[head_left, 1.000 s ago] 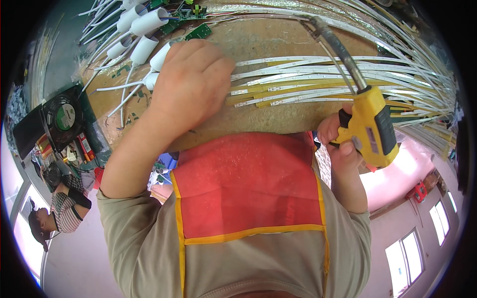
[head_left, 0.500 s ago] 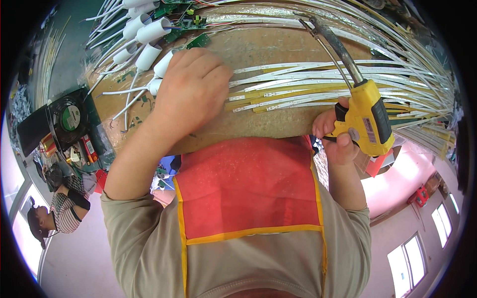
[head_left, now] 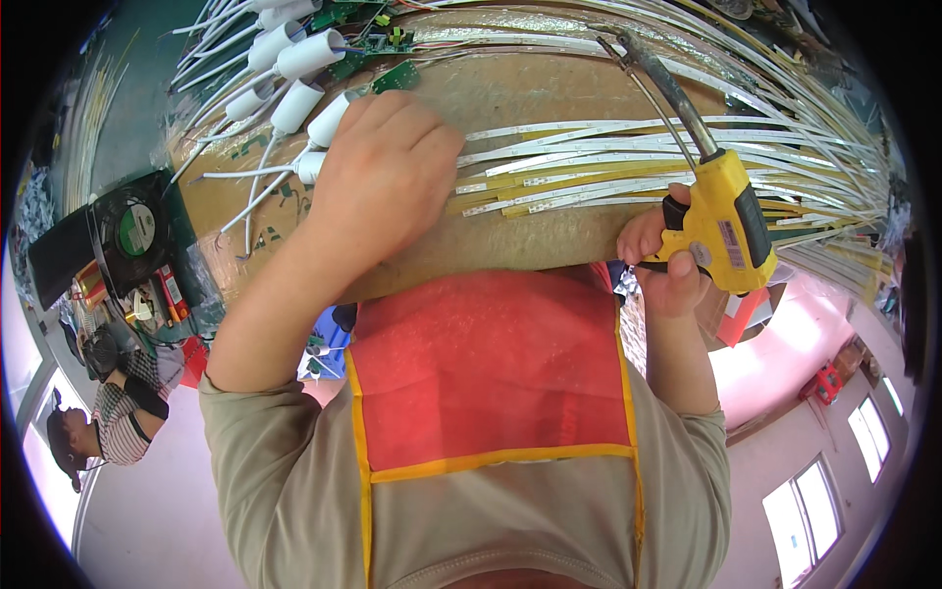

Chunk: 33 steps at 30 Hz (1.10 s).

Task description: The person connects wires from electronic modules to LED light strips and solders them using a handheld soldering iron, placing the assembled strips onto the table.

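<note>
My right hand (head_left: 672,270) grips a yellow and black soldering gun (head_left: 726,218) by its handle, with its long metal tip pointing up and away over the bench. At the left middle, my left hand (head_left: 390,162) is closed with its back toward me. Its fingers curl downward, so whatever they hold is hidden. Beside its knuckles lie a white plastic cylinder (head_left: 332,120) and a second one partly under the hand, with white wires (head_left: 250,175) running out to the left. Narrow white and yellow LED strips (head_left: 579,147) fan out to the right from near this hand.
More white cylinders (head_left: 310,55) and green circuit boards (head_left: 397,77) lie at the far left of the brown work surface (head_left: 549,93). A black fan (head_left: 142,234) and a red box (head_left: 170,293) stand on the left. Beyond them is another person (head_left: 120,422).
The soldering gun has tilted slightly, its tip shifting a little right. My left hand stays closed in nearly the same place. The view has shifted slightly.
</note>
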### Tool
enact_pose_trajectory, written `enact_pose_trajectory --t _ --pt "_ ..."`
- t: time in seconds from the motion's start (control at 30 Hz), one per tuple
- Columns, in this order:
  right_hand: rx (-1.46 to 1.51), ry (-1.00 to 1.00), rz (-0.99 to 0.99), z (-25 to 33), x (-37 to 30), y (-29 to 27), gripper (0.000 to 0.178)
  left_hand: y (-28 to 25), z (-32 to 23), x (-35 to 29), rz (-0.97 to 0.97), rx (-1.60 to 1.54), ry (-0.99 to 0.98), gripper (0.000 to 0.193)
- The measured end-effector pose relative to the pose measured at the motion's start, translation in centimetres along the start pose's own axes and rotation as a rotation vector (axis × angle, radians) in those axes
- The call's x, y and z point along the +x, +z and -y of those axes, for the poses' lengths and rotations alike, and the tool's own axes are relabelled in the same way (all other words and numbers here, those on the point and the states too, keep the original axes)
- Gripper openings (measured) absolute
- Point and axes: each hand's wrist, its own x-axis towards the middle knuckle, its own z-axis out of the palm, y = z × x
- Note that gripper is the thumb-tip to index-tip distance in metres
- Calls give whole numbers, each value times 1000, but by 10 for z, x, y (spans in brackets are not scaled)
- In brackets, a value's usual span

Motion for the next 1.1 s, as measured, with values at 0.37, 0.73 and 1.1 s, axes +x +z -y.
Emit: enact_pose_trajectory --t 0.37,0.73,1.1 --pt "65 0 11 0 -1 -4 77 -22 -8 -11 -94 84 -28 27" --pt "105 7 13 1 -2 -1 78 -36 14 -31 58 234 -3 40" --pt "89 -39 -73 0 -3 -1 77 -70 66 50 -232 570 59 36"
